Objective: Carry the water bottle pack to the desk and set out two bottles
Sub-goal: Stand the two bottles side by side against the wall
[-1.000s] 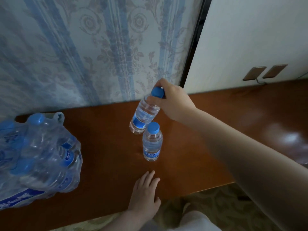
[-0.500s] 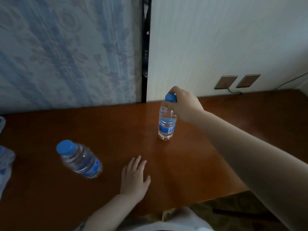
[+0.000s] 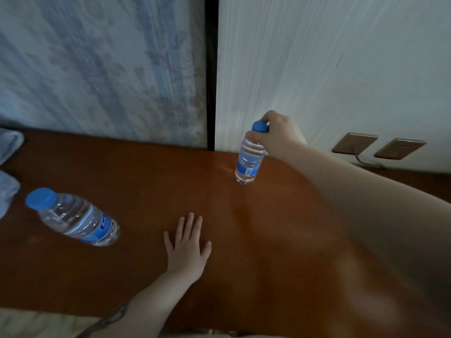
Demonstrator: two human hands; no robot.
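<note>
Right hand (image 3: 280, 135): grip pinches the blue cap and neck of a water bottle (image 3: 249, 159), fingers wrapped over the top from the right side. Bottle is clear with a blue label band near the lower half. It hangs nearly upright, leaning slightly, base at or just above the surface (image 3: 268, 240); contact with the wood cannot be told from this view. Its position is toward the back of the surface, close to the wall, just right of the dark vertical strip (image 3: 211, 74) that divides the patterned wallpaper (image 3: 97, 64) from the pale striped panel (image 3: 329, 57).

Left hand (image 3: 186, 250): grip spread, palm down, fingers flat on the surface near the front edge. It holds nothing. It sits well apart from both bottles, roughly between them.

Second water bottle (image 3: 75, 219): stands on the surface at the left, cap blue, label blue; it appears strongly tilted toward the left, likely lens distortion at the frame edge. No hand touches it.

Far left edge: part of the bottle pack (image 3: 8, 167), seen only as pale bluish plastic wrap, mostly cut off.

On the pale panel, right of the held bottle: two brown wall plates (image 3: 378, 147), a cable leaving the left one.

Surface is glossy reddish-brown wood. Image is soft with motion blur.
</note>
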